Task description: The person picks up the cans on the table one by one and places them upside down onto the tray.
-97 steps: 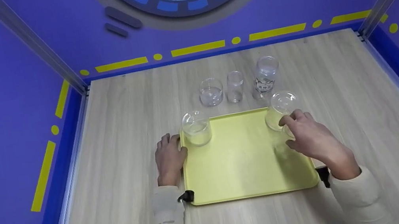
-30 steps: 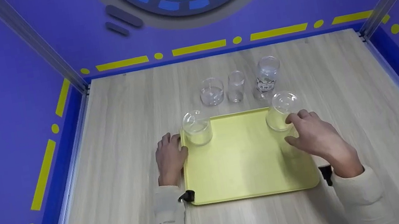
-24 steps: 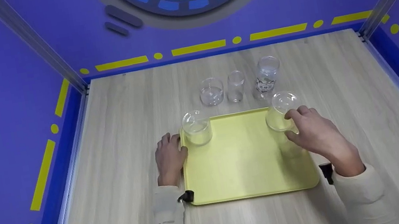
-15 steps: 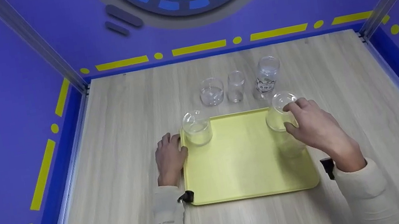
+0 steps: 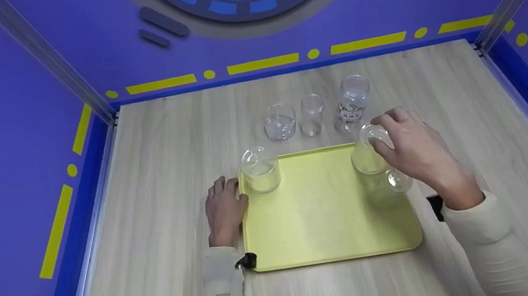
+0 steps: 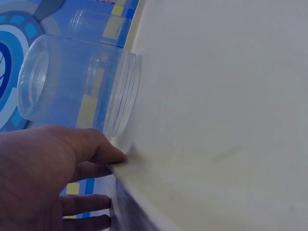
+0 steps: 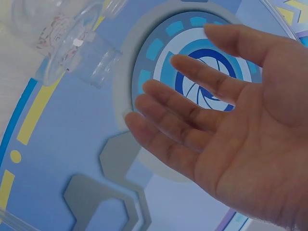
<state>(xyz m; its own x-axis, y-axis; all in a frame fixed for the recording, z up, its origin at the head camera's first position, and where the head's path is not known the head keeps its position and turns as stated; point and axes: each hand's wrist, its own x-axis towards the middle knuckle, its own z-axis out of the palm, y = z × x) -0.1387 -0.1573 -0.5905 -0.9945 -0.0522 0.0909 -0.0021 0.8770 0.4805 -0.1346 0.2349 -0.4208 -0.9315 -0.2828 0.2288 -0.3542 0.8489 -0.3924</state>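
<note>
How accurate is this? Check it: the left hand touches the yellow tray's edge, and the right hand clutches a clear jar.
Wrong about the right hand: the right wrist view shows it holding nothing. The left hand does touch the edge of the yellow tray.

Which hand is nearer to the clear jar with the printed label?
The right hand: it is on the person's side of the jar, rightward. The left hand is farther, at the yellow tray's left edge.

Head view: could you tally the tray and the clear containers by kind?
Yellow tray: 1
Wide clear jars on it: 2
Small clear container, indistinct, near the right hand: 1
Unlabelled clear containers beyond the tray: 2
Labelled clear container: 1
Total: 7
</note>
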